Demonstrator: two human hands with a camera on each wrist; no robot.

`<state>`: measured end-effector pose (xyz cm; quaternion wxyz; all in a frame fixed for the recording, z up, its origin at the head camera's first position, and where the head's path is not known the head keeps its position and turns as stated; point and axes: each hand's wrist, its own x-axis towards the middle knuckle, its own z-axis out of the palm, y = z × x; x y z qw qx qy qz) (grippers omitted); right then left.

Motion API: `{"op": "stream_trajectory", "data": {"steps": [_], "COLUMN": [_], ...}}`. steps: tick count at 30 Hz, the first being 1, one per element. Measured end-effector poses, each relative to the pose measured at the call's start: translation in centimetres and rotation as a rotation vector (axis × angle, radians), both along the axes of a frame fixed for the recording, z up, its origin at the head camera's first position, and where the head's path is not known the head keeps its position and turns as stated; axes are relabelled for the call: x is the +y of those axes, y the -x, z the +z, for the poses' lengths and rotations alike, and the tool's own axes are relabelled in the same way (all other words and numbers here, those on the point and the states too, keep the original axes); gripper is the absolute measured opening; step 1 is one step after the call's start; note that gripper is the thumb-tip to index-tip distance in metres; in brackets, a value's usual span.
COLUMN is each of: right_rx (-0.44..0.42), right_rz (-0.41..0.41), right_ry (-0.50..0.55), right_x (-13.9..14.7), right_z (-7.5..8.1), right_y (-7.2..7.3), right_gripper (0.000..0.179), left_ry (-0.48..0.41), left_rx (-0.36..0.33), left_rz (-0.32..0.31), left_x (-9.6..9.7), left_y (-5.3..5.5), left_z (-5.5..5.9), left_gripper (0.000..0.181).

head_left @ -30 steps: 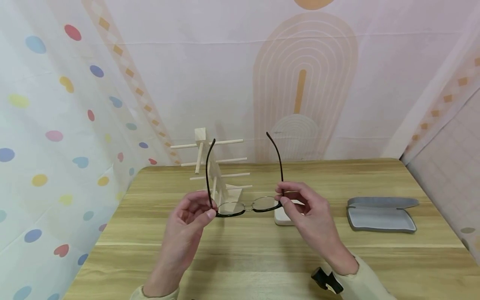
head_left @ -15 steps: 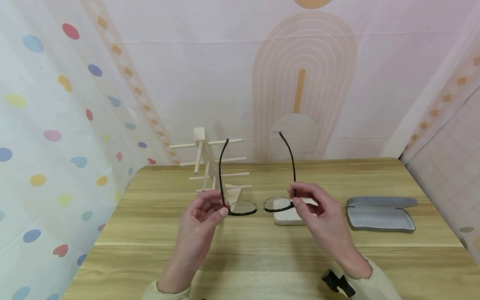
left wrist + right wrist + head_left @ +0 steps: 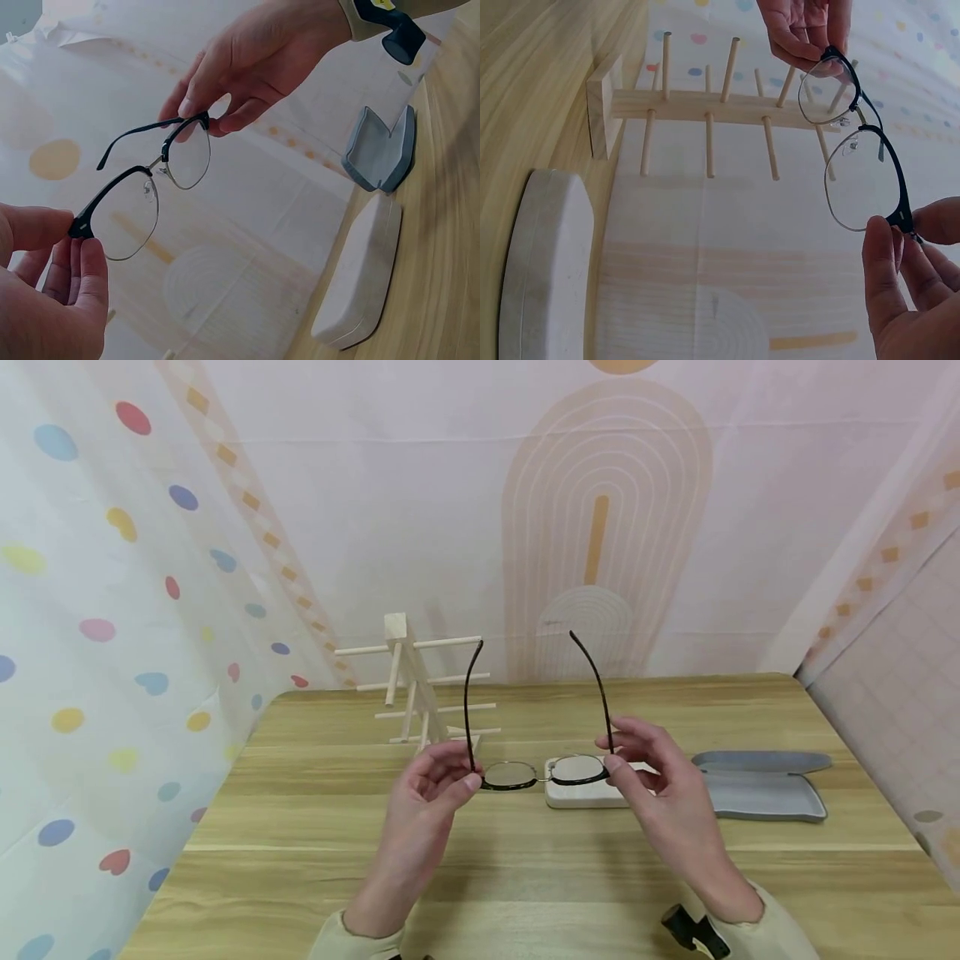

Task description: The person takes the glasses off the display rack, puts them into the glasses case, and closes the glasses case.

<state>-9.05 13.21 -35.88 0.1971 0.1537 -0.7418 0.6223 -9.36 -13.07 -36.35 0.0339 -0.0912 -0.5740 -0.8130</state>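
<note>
A pair of eyeglasses [image 3: 508,786] with black upper rims and thin metal lower rims is held up above the table, its temples unfolded and pointing away. My left hand [image 3: 429,806] pinches the left hinge corner between thumb and fingers. At the opposite corner, my right hand [image 3: 663,793] pinches the frame the same way. In the left wrist view the eyeglasses [image 3: 142,171] appear tilted, a hand at each end. Behind them, the right wrist view shows a wooden display rack [image 3: 682,106] with several pegs, none carrying anything.
A closed white glasses case [image 3: 581,795] lies on the wooden table [image 3: 300,860] behind the eyeglasses. To its right a grey glasses case [image 3: 768,795] lies open, partly behind my right hand. A patterned curtain [image 3: 420,527] hangs along the table's back edge.
Both hands have moved steadily to the right with the eyeglasses, from in front of the rack toward the white case. Their grip looks the same. The rack and cases stay put.
</note>
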Motion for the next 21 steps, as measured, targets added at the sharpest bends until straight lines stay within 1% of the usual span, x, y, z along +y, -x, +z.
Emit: {"op": "stream_trajectory", "data": {"steps": [2, 6, 9, 12, 15, 21], "right_rx": [-0.010, -0.023, -0.016, -0.003, 0.005, 0.006], "right_rz": [0.003, -0.017, -0.032, -0.028, -0.020, -0.035], "right_ry": [0.010, 0.014, 0.005, -0.004, -0.007, -0.015], "right_x": [0.2, 0.7, 1.0, 1.2, 1.4, 1.9], "right_z": [-0.1, -0.2, -0.4, -0.6, -0.8, -1.2], "right_y": [0.0, 0.0, 0.0, 0.0, 0.0, 0.0], "right_gripper": [0.043, 0.040, 0.040, 0.040, 0.037, 0.027], "left_ry": [-0.005, -0.011, -0.013, -0.009, 0.000, 0.007], "left_rx": [-0.013, -0.035, -0.058, -0.078, -0.084, -0.087], "left_rz": [0.002, 0.011, 0.016, 0.017, 0.018, 0.019], "left_x": [0.3, 1.0, 1.4, 1.8, 2.2, 2.7], "left_y": [0.1, 0.3, 0.4, 0.5, 0.6, 0.8], "left_z": [-0.1, -0.2, -0.2, -0.4, -0.6, -1.0], "left_gripper": [0.039, 0.037, 0.037, 0.037, 0.037, 0.037]}}
